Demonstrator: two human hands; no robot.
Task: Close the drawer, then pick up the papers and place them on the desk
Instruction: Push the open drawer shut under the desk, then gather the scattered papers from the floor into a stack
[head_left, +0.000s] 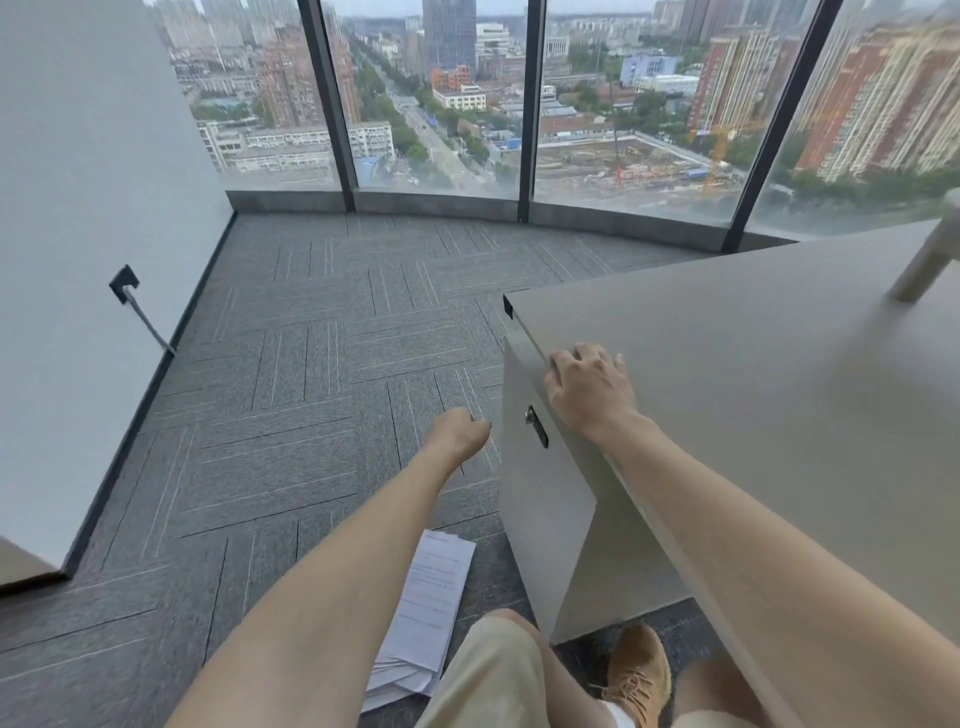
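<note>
Grey carpet tiles (291, 395) with thin pale stripes cover the floor in the head view, running to a curved wall of tall dark-framed windows (524, 109). At right stands the beige flat-topped table (753, 395), its top bare apart from a blurred pale post (930, 260) near the far right edge. Below the table edge is the beige drawer front (540, 499) with a small black lock plate (536, 427); it sits flush with the cabinet side. The right hand (589, 387) lies palm down on the table's edge just above that lock, fingers spread and curled over the rim, gripping nothing else. The left hand (460, 431) hangs in the air beside the drawer front, loosely curled and empty. The loose stack of white printed papers (423, 618) lies on the carpet near the cabinet's base, partly hidden by the left forearm and a knee in beige shorts (493, 675). A tan laced boot (641, 670) stands beside the cabinet. On the white wall (78, 208) at left, a black socket (123, 283) holds a grey cable.
</note>
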